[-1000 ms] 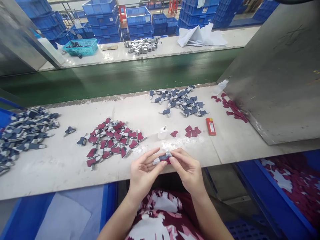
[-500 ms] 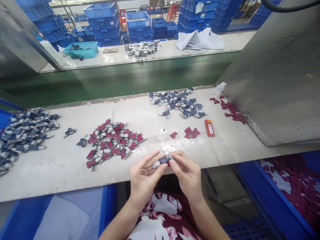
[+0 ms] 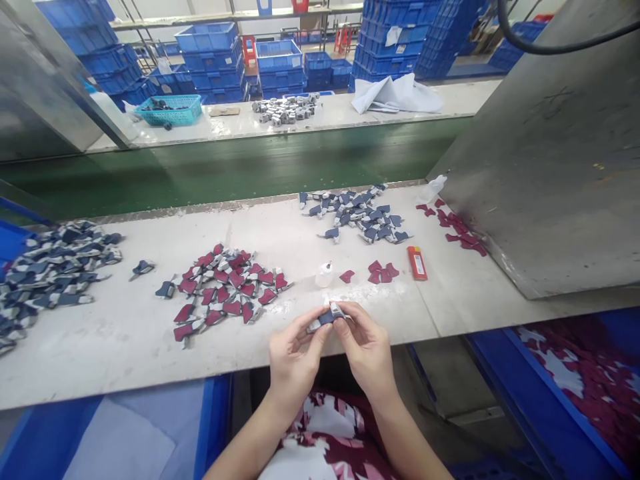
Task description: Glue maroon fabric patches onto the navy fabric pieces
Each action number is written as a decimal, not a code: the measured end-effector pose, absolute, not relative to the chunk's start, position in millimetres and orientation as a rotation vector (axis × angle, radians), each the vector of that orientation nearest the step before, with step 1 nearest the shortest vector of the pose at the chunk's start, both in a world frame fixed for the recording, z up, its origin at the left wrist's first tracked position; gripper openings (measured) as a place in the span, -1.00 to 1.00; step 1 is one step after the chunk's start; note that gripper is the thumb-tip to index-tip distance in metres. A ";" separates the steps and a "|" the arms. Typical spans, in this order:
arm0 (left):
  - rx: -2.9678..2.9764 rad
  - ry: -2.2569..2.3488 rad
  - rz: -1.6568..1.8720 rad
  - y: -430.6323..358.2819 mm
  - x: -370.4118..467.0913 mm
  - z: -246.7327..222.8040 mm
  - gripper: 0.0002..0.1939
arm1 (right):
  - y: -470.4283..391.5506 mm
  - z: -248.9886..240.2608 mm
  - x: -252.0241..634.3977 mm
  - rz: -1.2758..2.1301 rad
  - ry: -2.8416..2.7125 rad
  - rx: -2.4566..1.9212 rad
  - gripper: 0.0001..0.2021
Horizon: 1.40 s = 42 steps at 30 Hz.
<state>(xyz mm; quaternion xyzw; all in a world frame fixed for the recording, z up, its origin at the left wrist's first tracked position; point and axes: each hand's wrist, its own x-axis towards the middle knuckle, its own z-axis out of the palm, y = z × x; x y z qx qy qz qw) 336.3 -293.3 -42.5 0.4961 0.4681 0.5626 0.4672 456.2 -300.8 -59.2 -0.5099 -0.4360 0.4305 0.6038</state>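
Note:
A small navy-and-grey part (image 3: 327,318) is pinched between both hands above the bench's near edge. My left hand (image 3: 295,357) grips its left end, fingers closed. On its right end, the thumb and fingers of my right hand (image 3: 367,350) press together. The fingers partly cover the part. Just beyond the hands stand a small clear bottle with a thin tip (image 3: 324,275) and several loose maroon pieces (image 3: 383,272). To the left is a heap of similar parts with maroon faces (image 3: 233,287). Farther back lies a heap of navy-faced parts (image 3: 363,213).
A red lighter (image 3: 417,263) lies right of the loose pieces. A metal panel (image 3: 550,173) slants up at the right. More navy parts (image 3: 60,260) pile at far left. A green belt (image 3: 225,173) runs behind the bench. A blue bin of maroon scraps (image 3: 505,360) sits low right.
Both hands have drawn closer around the part and the fingers now cover more of it. The maroon that showed under it is no longer visible. The camera view has shifted slightly.

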 end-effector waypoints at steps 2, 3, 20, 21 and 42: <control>1.417 1.109 1.392 -290.0 333.8 -48.5 -0.73 | -297.7 -61.0 455.1 1.010 -0.963 -1.194 -0.76; 1.527 1.080 1.394 -288.0 331.6 -51.4 -0.70 | -296.3 -62.0 455.1 1.022 -0.949 -1.198 -0.74; 1.412 1.036 1.056 -287.8 309.3 -27.1 -0.77 | -287.4 -43.4 491.6 0.159 -1.810 -0.991 -0.81; 1.369 1.028 1.031 -288.7 308.8 -25.9 -0.77 | -286.3 -42.6 491.5 0.159 -1.823 -0.974 -0.84; 1.179 0.993 0.893 -289.8 307.7 -13.3 -0.71 | -291.6 -50.7 479.1 0.196 -1.626 -0.962 -0.72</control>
